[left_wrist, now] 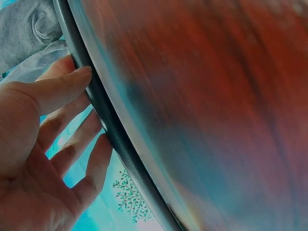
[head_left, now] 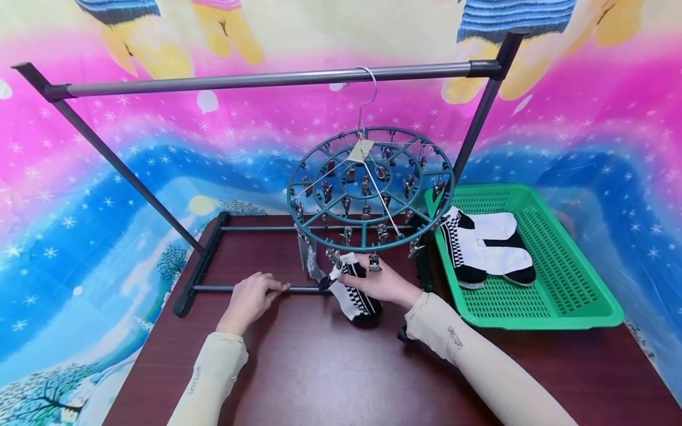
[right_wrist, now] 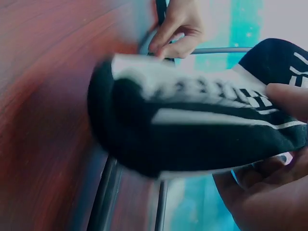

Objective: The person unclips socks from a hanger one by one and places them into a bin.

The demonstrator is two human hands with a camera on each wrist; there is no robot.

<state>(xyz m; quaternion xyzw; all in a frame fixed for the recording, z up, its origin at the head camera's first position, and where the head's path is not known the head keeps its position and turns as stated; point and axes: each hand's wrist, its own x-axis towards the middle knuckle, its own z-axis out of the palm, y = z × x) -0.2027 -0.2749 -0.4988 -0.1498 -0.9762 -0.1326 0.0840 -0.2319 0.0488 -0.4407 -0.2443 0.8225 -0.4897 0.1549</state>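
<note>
A black-and-white sock (head_left: 350, 299) with a checkered stripe hangs under the front edge of a round green clip hanger (head_left: 364, 241). My right hand (head_left: 383, 284) grips it near its cuff, close below the metal clips (head_left: 375, 262). In the right wrist view the sock (right_wrist: 202, 139) stretches out from my thumb and fingers, its far end blurred. My left hand (head_left: 250, 302) pinches the rack's lower front bar (head_left: 309, 289); the left wrist view shows the thumb on one side of the bar (left_wrist: 122, 149) and the fingers on the other. Beside the sock hangs a grey sock (head_left: 308, 257).
A dark metal rack carries the hanger by its hook (head_left: 367, 89) on the top bar (head_left: 266, 80). On the right stands a green basket (head_left: 581, 296) with more black-and-white socks (head_left: 492, 248). Everything rests on a reddish-brown table (head_left: 319, 367) before a printed cloth backdrop (head_left: 256, 124).
</note>
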